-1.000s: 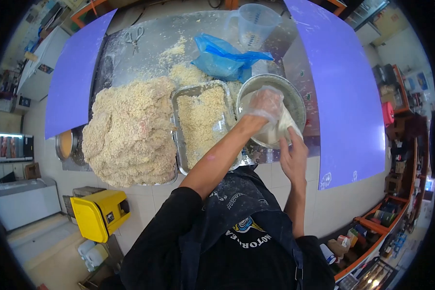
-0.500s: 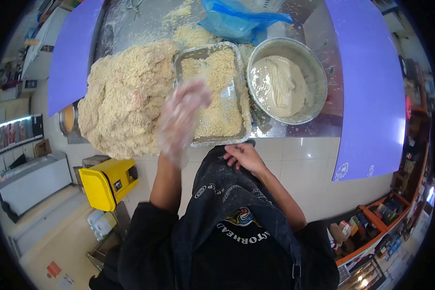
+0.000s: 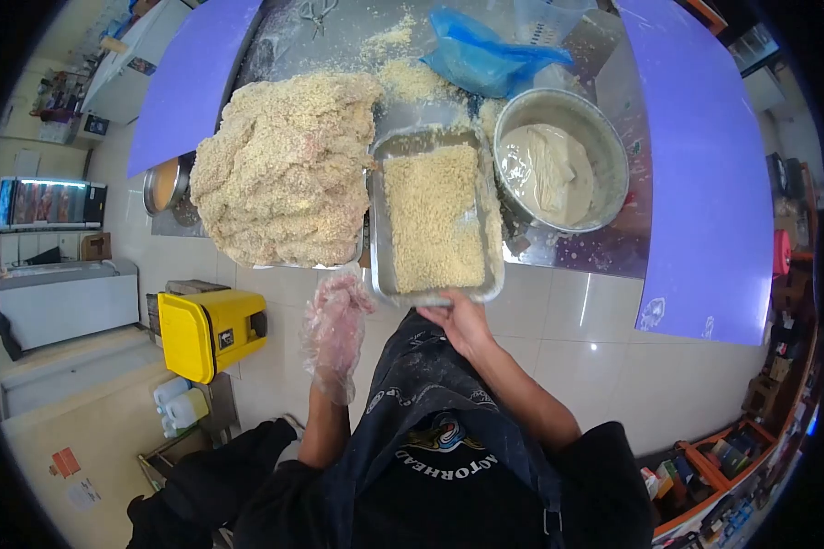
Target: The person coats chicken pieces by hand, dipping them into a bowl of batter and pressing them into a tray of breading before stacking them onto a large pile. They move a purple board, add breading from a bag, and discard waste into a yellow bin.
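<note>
A metal tray [image 3: 382, 247] with a layer of pale yellow crumbs [image 3: 435, 220] stands at the table's front edge. My right hand [image 3: 460, 322] has its fingers on the tray's near rim. My left hand [image 3: 338, 316], in a clear plastic glove, hangs in front of the table edge, left of the tray; its fingers are bent, and whether they hold anything is unclear. Left of the tray rises a large heap of crumb-coated pieces [image 3: 288, 169]. To the right, a round metal pot [image 3: 616, 151] contains pale batter with a pale piece [image 3: 549, 169] in it.
A blue plastic bag [image 3: 481, 59] and a clear perforated container [image 3: 549, 20] lie behind the tray. Tongs [image 3: 319, 16] are at the back. Purple panels [image 3: 705, 183] flank the table. A yellow bin [image 3: 206, 334] stands on the floor at left, near another person's dark-clothed leg [image 3: 220, 480].
My left hand has moved from over the tray down past the table edge. My right hand has come to the tray's near rim. The crumbs now form a neater rectangle. The view has shifted.
</note>
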Tool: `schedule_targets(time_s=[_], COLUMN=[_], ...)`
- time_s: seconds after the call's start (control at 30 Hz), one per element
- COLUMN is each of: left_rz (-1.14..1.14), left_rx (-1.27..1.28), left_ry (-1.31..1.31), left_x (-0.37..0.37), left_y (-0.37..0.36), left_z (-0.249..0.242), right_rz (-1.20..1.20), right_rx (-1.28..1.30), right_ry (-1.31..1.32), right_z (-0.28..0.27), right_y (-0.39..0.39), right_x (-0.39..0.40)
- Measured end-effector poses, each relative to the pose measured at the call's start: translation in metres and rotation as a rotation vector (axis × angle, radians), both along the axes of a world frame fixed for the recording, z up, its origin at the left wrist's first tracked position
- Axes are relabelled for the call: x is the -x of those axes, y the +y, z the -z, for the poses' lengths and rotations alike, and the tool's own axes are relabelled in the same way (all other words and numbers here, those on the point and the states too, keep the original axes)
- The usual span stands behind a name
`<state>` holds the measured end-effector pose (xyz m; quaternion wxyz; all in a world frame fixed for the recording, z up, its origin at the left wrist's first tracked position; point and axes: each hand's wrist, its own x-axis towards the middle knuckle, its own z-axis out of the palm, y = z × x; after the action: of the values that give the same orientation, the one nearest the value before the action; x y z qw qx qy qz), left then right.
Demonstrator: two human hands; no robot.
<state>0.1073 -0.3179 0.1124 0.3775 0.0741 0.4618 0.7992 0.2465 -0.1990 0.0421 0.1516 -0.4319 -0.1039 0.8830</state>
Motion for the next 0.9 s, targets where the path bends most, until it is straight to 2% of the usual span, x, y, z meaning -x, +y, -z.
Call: schedule_targets(time_s=[0.07,0.1,0.23,0.33,0.37,0.47,0.5,0.53,0.6,0.63,0.7,0.73,0.8,0.87,0.9], left_rz=[0.046,0.087,0.197,0.24,0.276,0.347,0.357,0.382,0.431,0.473,0.59,0.623,0.685,0.707,0.735], left_rx=[-0.021,-0.034,-0.038,0.067,0.084,0.118,0.168,0.236,0.305,0.34,0.414,0.518,0.718,0.946,1.002], left_ry=[0.014,0.027,0.079,0.053,0.069,0.134,0.112,0.078,0.086,0.137,0.346,0.69,1.383,1.576,1.537], left_x=[0.006,0.01,0.027,0.035,0.034,0.053,0.054,0.052,0.05,0.052,0.061,0.064,0.066,0.058,0.057], left_y=[0.009,0.014,0.019,0.028,0.025,0.038,0.041,0.036,0.043,0.043,0.053,0.063,0.096,0.139,0.155], left_z=[-0.006,-0.007,-0.007,0.001,0.005,0.014,0.013,0.013,0.019,0.02,0.025,0.028,0.036,0.048,0.05], right_rz=[0.084,0.102,-0.054,0.076,0.107,0.008,0.039,0.093,0.174,0.184,0.11,0.071,0.119,0.128,0.122], right_rx=[0.076,-0.017,-0.105,-0.03,-0.026,-0.089,-0.159,-0.053,-0.077,-0.056,-0.119,-0.135,-0.044,-0.009,-0.041], right_ry=[0.071,0.094,-0.027,0.061,0.045,0.005,-0.027,-0.063,0.065,-0.098,-0.096,-0.104,-0.143,-0.117,-0.119], right_z=[0.034,0.02,-0.011,0.057,0.045,0.015,0.026,0.054,0.059,0.053,0.02,0.009,0.032,0.041,0.039], right_y=[0.004,0.005,-0.013,0.005,0.01,-0.021,-0.022,-0.016,0.015,0.004,-0.012,-0.019,-0.012,-0.007,-0.007], right_x=[0.022,0.025,-0.014,0.029,0.038,0.007,0.017,0.03,0.051,0.042,0.024,0.015,0.015,0.016,0.017])
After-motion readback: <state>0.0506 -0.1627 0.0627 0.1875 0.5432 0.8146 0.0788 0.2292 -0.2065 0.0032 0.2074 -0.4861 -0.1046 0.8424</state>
